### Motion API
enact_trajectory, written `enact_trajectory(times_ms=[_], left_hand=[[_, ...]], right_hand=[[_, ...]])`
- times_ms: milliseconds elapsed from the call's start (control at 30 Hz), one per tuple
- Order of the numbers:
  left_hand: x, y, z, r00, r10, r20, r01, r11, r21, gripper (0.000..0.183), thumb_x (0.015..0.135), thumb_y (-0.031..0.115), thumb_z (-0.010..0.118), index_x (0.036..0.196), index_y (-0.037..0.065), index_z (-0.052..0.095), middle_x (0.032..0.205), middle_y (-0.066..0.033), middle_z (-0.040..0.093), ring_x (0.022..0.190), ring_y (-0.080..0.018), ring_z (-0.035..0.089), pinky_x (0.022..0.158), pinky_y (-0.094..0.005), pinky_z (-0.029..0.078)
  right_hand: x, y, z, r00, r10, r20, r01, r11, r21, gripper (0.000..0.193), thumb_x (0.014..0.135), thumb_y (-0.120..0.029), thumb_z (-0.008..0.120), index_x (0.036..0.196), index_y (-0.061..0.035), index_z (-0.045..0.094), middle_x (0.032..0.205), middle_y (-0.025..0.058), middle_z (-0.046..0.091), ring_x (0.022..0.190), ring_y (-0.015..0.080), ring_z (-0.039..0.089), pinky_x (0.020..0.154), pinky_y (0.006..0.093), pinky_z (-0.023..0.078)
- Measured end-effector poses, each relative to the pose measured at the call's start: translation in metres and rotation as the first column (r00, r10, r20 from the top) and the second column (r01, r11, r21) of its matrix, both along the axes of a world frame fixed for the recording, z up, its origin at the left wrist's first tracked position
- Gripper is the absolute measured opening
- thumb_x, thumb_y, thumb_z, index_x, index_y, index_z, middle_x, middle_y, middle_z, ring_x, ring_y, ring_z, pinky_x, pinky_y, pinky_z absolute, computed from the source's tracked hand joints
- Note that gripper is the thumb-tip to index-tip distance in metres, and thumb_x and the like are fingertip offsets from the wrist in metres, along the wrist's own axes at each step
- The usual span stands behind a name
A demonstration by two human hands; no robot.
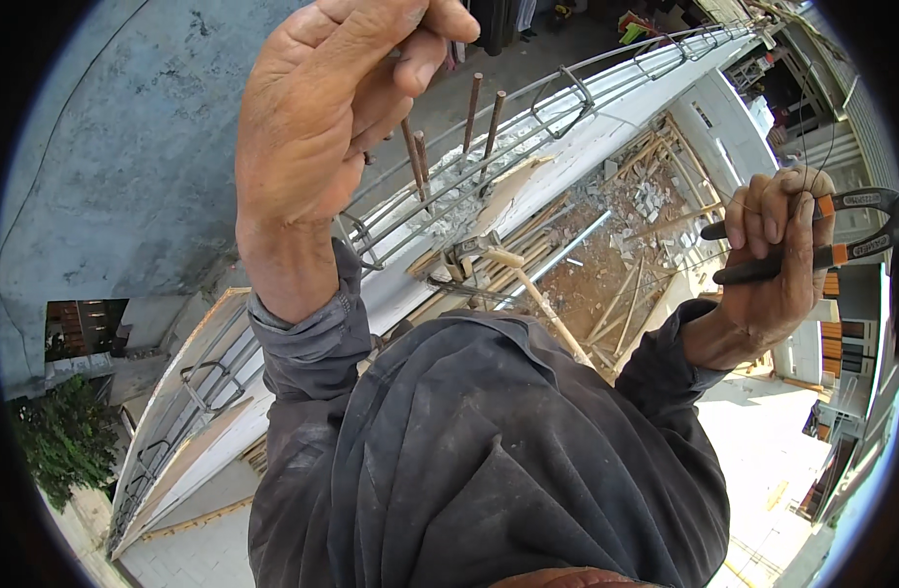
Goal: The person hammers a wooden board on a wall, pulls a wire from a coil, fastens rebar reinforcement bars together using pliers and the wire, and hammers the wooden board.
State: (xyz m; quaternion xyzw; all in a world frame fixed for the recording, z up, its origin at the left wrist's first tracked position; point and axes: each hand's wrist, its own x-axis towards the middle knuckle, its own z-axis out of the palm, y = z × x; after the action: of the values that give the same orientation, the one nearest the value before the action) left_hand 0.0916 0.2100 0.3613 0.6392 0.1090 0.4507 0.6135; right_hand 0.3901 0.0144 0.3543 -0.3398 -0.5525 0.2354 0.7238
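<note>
My left hand [307,122] is raised high at the upper left, its fingers curled and partly cut off by the top edge. Whatever may be between those fingers is hidden. On the right, my right hand [778,230] grips end-cutting pincers [847,252] with dark handles and orange bands. Their curved jaws point outward to the right. Thin tie wires [808,137] rise beside that hand's fingers. Between my arms runs a long cage of steel rebar [564,101] with bent stirrups, lying along a white wall top. Several rusty upright bars [472,113] stand in it, near my left hand.
Below lies a dirt floor [567,284] with rubble, loose timber [626,309] and poles. A wooden post [552,318] leans close to my body. The grey plastered wall [126,176] fills the left side. A leafy tree [65,436] is at the lower left.
</note>
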Motion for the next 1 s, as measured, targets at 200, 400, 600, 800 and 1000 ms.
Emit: enact_trajectory(times_ms=[200,400,600,800,1000], left_hand=[[-0.031,-0.023,-0.035,0.991,0.132,0.008,-0.132,0.989,-0.068,0.033,0.112,0.030,0.066,0.103,0.001,0.079,0.080,-0.0013,0.068,0.057,-0.0008,0.048,0.045,-0.0172,0.031],[0.028,-0.044,-0.063,0.981,0.080,-0.176,-0.084,0.996,-0.019,0.041,0.115,0.035,0.060,0.129,0.000,0.074,0.073,0.0018,0.061,0.056,0.0009,0.042,0.051,-0.0190,0.030],[0.047,-0.036,-0.096,0.953,-0.062,-0.296,0.053,0.998,-0.038,0.039,0.113,0.036,0.063,0.116,0.000,0.079,0.078,0.0003,0.066,0.070,-0.0062,0.055,0.067,-0.0246,0.046],[0.037,-0.053,-0.116,0.815,0.002,-0.579,-0.013,1.000,-0.015,0.036,0.112,0.030,0.065,0.100,0.000,0.080,0.078,-0.0005,0.067,0.070,-0.0061,0.055,0.065,-0.0246,0.045],[0.048,-0.055,-0.129,0.931,-0.035,-0.362,-0.083,0.949,-0.304,0.025,0.111,0.020,0.067,0.104,-0.002,0.076,0.079,0.0026,0.066,0.069,-0.0031,0.055,0.062,-0.0213,0.043]], right_hand=[[0.043,-0.044,0.000,0.979,-0.185,-0.085,0.186,0.983,0.005,0.021,0.115,-0.014,0.051,0.123,0.0046,0.056,0.084,0.0013,0.044,0.072,0.0081,0.041,0.063,0.0261,0.041],[-0.023,-0.007,-0.027,0.947,-0.265,0.180,0.314,0.880,-0.357,0.018,0.106,-0.016,0.067,0.109,0.0009,0.065,0.079,0.0017,0.056,0.067,0.0074,0.049,0.059,0.0254,0.039],[-0.035,0.007,-0.052,0.800,-0.048,0.599,0.328,0.870,-0.369,0.010,0.099,-0.006,0.068,0.105,0.0000,0.064,0.084,0.0099,0.058,0.073,0.0236,0.055,0.070,0.0378,0.046],[-0.052,0.016,-0.071,0.520,-0.231,0.822,0.544,0.831,-0.111,0.051,0.083,0.005,0.070,0.132,-0.0077,0.067,0.123,0.0104,0.072,0.105,0.0318,0.071,0.086,0.0451,0.058],[-0.078,0.017,-0.107,0.489,-0.253,0.835,0.507,0.861,-0.036,0.061,0.079,-0.003,0.082,0.137,-0.0151,0.068,0.122,0.0038,0.074,0.103,0.0248,0.071,0.083,0.0385,0.053]])
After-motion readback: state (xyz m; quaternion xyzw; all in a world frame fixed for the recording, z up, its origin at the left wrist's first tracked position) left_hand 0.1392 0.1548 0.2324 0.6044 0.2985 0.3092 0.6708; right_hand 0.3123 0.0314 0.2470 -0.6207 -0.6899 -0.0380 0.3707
